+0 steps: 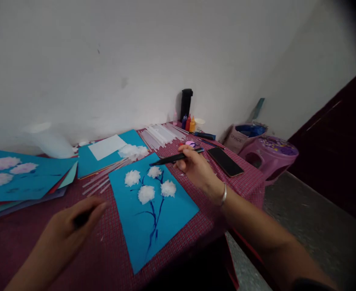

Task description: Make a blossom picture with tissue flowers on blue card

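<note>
My right hand [196,167] pinches a black paintbrush [178,157], its dark tip at the top edge of a blue sheet [172,214]. White textured flower heads [146,194] sit on this sheet, with dark blue painted stems [153,214] below them. The tip is just above the uppermost flower; whether it touches the paper I cannot tell. My left hand [65,230], slightly blurred, hovers left of the sheet with fingers curled and the thumb close to the index finger. Nothing shows in it.
White paper pieces [133,152] and a white card [107,147] lie on another blue sheet. Pale strips [162,135], paint bottles [188,122], a black flask [186,104] and a phone [225,161] are behind. Flowered sheets [20,190] lie left; a pink stool [265,157] stands right.
</note>
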A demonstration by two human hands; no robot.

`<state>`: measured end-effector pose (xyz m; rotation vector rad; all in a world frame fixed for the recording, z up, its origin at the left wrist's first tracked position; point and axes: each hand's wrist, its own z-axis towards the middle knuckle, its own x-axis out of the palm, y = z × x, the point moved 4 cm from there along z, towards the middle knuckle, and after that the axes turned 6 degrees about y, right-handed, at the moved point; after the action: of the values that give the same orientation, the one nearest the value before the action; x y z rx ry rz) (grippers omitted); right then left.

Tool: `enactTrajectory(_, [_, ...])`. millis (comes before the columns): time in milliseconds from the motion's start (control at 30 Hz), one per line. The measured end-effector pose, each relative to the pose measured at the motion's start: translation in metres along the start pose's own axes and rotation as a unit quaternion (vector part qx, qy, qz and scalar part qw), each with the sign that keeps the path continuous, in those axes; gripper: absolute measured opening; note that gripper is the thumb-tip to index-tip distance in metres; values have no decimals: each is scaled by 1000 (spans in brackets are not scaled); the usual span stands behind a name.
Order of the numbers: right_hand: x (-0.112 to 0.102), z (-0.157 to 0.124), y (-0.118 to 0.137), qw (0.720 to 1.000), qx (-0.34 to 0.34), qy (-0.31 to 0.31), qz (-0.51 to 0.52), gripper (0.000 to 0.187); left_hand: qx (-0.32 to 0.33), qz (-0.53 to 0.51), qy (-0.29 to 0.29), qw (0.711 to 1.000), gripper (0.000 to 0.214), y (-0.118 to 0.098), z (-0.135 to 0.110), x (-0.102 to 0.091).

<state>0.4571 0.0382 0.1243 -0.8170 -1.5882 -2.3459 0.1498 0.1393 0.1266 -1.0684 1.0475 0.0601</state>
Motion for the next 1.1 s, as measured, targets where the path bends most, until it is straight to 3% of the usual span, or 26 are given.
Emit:
enactTrajectory(133, [9, 37, -14, 1000, 10, 3, 11, 19, -47, -99, 33, 993, 38, 5, 58, 22])
enactTrajectory(233, [-6, 46, -36, 999, 38, -16, 33, 22, -53, -125, 28, 990, 39, 26, 74, 31])
enactTrajectory(400, [-33, 40, -68, 989, 122, -61, 58, 27, -62, -144, 43, 987, 34, 48, 70, 42])
enactTrajectory(600, [-22, 27, -73, 986, 167, -15, -3, 23, -74, -147, 47, 985, 28, 57, 62, 53])
enactTrajectory(933, [-19, 15, -81, 969, 149, 61, -188, 17, -69, -152, 40, 985, 27, 59, 61, 56])
enactTrajectory(1100, [-17, 16, -73, 965, 122, 34, -229, 18, -58, -148, 29, 987, 31, 52, 60, 57])
